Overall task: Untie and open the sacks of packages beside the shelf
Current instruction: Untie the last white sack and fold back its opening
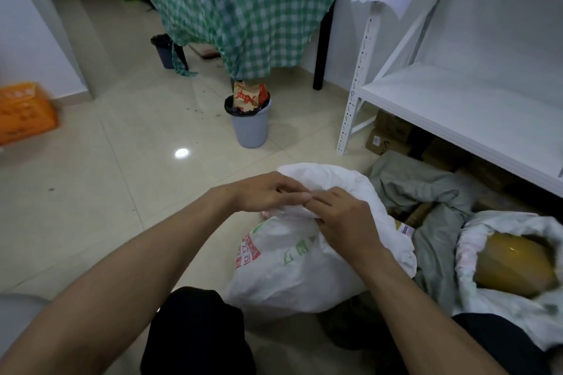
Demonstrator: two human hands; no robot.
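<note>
A white woven sack (292, 265) with red and green print stands on the floor in front of me. Its gathered neck is bunched between both my hands. My left hand (265, 192) pinches the neck from the left, and my right hand (344, 222) grips the bunched fabric from the right, fingertips touching. Whatever ties the neck is hidden under my fingers. To the right lies a grey-green sack (426, 192), slack and open. At the far right another white sack (493, 253) gapes open, showing a yellow-taped package (515, 265).
A white metal shelf (457, 100) labelled 1-3 stands at right, with cardboard boxes (393, 134) under it. A grey bin (251, 122) full of wrappers stands ahead, beside a table with a green checked cloth (243, 15). An orange crate (24, 113) is at left.
</note>
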